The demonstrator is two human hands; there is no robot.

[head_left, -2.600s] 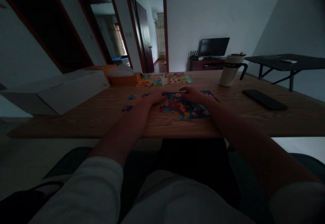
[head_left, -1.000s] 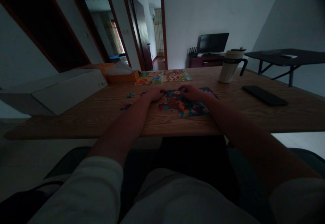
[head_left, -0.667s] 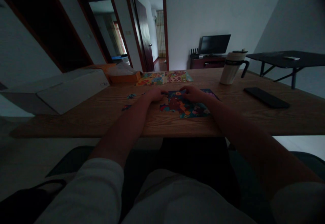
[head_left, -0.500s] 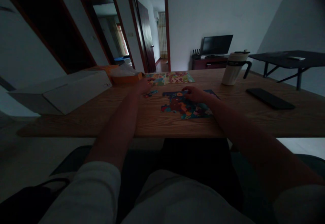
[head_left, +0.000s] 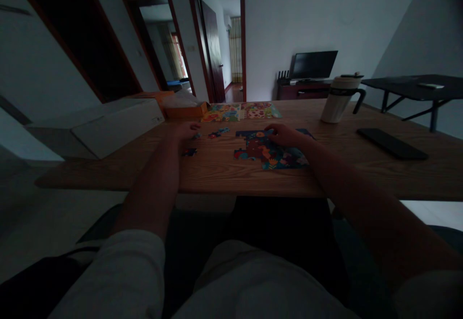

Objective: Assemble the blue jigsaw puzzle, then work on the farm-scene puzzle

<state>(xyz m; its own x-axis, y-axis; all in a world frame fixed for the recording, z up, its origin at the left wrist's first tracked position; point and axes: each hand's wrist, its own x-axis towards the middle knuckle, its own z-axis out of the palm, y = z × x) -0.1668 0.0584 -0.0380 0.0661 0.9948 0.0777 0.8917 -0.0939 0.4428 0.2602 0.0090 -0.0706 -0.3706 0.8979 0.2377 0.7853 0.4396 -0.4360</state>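
- On the wooden table [head_left: 217,176]: one partly joined puzzle [head_left: 265,152], loose pieces [head_left: 214,135] in three spots, one mug [head_left: 336,104].
- Right hand [head_left: 285,136] rests on the puzzle, loosely curved, fingers unclenched.
- Left hand [head_left: 185,130] is left of the puzzle, at a piece; I can't tell whether it grips.
- One orange box [head_left: 186,112] holds clear plastic [head_left: 180,100].

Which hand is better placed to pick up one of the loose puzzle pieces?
Probably the left hand: it is right among the loose pieces, while the right hand is farther off, over the partly joined puzzle.
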